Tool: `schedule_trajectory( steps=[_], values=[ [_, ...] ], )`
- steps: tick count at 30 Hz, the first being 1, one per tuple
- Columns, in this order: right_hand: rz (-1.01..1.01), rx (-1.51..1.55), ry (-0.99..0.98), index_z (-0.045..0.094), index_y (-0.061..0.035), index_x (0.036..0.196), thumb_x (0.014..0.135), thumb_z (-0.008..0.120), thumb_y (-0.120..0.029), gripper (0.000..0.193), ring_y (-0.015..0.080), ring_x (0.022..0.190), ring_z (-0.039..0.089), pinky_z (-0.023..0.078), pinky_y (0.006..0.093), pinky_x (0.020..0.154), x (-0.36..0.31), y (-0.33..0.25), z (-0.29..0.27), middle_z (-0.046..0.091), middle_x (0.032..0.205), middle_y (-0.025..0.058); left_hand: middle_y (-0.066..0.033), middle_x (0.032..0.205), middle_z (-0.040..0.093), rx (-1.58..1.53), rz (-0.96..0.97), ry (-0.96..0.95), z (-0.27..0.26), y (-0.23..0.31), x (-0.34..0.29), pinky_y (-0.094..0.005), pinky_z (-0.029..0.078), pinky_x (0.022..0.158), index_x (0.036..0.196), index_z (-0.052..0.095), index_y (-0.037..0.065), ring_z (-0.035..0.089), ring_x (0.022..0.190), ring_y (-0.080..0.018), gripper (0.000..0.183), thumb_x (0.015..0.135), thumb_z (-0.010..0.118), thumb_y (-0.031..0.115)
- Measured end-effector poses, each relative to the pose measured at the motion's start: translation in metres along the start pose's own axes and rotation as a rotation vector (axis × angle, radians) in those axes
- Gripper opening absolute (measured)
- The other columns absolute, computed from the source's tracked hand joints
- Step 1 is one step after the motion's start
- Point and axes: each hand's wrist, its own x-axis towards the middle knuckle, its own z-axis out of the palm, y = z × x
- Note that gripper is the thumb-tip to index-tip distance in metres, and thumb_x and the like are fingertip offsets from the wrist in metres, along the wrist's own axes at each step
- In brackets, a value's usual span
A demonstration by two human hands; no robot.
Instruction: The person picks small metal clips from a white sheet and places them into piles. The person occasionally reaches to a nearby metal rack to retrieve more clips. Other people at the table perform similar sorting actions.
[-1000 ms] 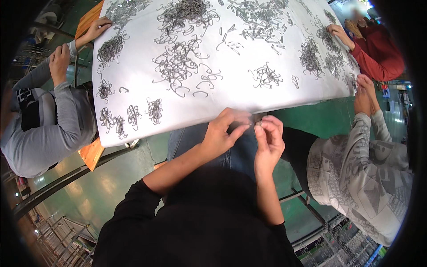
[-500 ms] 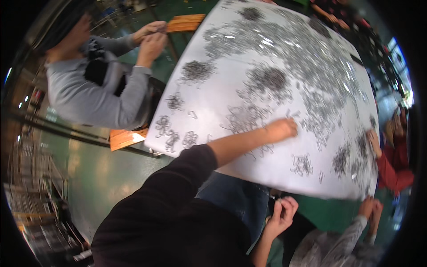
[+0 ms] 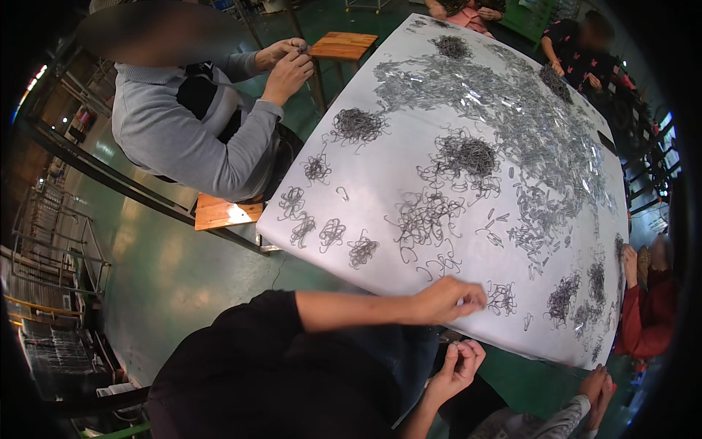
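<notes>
My left hand (image 3: 447,301) is over the near edge of the white-covered table (image 3: 333,194), beside a small pile of dark bent-wire hooks (image 3: 501,299). Its fingers are curled in toward the thumb and slightly smeared, so anything between them is hidden. Lower down, off the table's edge, my right hand (image 3: 455,373) pinches thumb against fingers; whatever tiny thing it grips does not show clearly. A looser spread of wire hooks (image 3: 426,218) lies beyond my left hand. Several small elongated loops (image 3: 497,228) rest near the middle of the table.
A broad heap of shiny elongated pieces (image 3: 541,121) covers the far side. Denser hook piles (image 3: 472,156) dot the table. At left sits a person in a grey sweater (image 3: 175,135) by a wooden stool (image 3: 227,212). Other people's hands (image 3: 596,391) work along the right edge.
My left hand has drawn back from the table's middle toward the near edge, closer to my right hand. The right hand stays pinched, slightly lower in view. The whole view has shifted.
</notes>
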Motion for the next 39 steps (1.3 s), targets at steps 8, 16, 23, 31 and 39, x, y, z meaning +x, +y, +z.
schedule_trajectory(
  steps=[8,16,23,31,39],
  values=[
    [-0.011,-0.076,-0.008,0.062,0.0020,0.087,0.084,0.067,0.000,0.006,0.0225,0.093,0.056,0.047,0.0318,0.078,0.001,-0.009,0.010,0.054,0.103,0.0116,-0.0050,0.096,0.072,-0.301,-0.208,0.101,0.004,0.023,-0.049,-0.0257,0.053,0.075,0.106,0.069,0.004,0.066,0.088,-0.0097,0.020,0.087,0.070,0.011],
    [-0.015,-0.175,-0.005,0.066,-0.0017,0.090,0.083,0.070,-0.006,0.009,0.0246,0.095,0.057,0.045,0.0331,0.084,-0.001,-0.012,0.012,0.056,0.101,0.0108,-0.0050,0.087,0.073,-0.123,-0.193,0.118,0.004,0.035,-0.058,-0.0249,0.051,0.066,0.096,0.073,0.003,0.062,0.071,-0.0088,0.013,0.085,0.072,0.010],
    [0.006,-0.170,0.012,0.066,-0.0019,0.088,0.083,0.071,-0.006,0.008,0.0219,0.092,0.056,0.045,0.0318,0.082,-0.001,-0.018,0.014,0.056,0.101,0.0097,-0.0093,0.089,0.072,-0.003,-0.114,0.150,0.002,0.036,-0.060,-0.0271,0.053,0.066,0.097,0.072,0.003,0.067,0.073,-0.0155,0.014,0.083,0.072,0.006],
    [-0.054,-0.245,0.018,0.066,-0.0018,0.089,0.082,0.072,-0.004,0.010,0.0225,0.091,0.057,0.047,0.0318,0.078,-0.003,-0.014,0.016,0.057,0.098,0.0104,-0.0071,0.093,0.071,0.017,-0.011,0.157,0.007,0.033,-0.065,-0.0297,0.053,0.070,0.096,0.073,0.005,0.067,0.079,-0.0177,0.015,0.082,0.071,0.001],
    [0.000,-0.282,-0.013,0.065,-0.0012,0.097,0.087,0.064,-0.006,0.011,0.0170,0.078,0.056,0.043,0.0285,0.065,0.036,-0.004,-0.006,0.059,0.090,0.0090,-0.0073,0.089,0.069,0.048,0.167,0.104,0.001,0.016,-0.065,-0.0326,0.051,0.076,0.095,0.073,0.005,0.064,0.086,-0.0220,0.017,0.079,0.075,0.003]
  ],
)
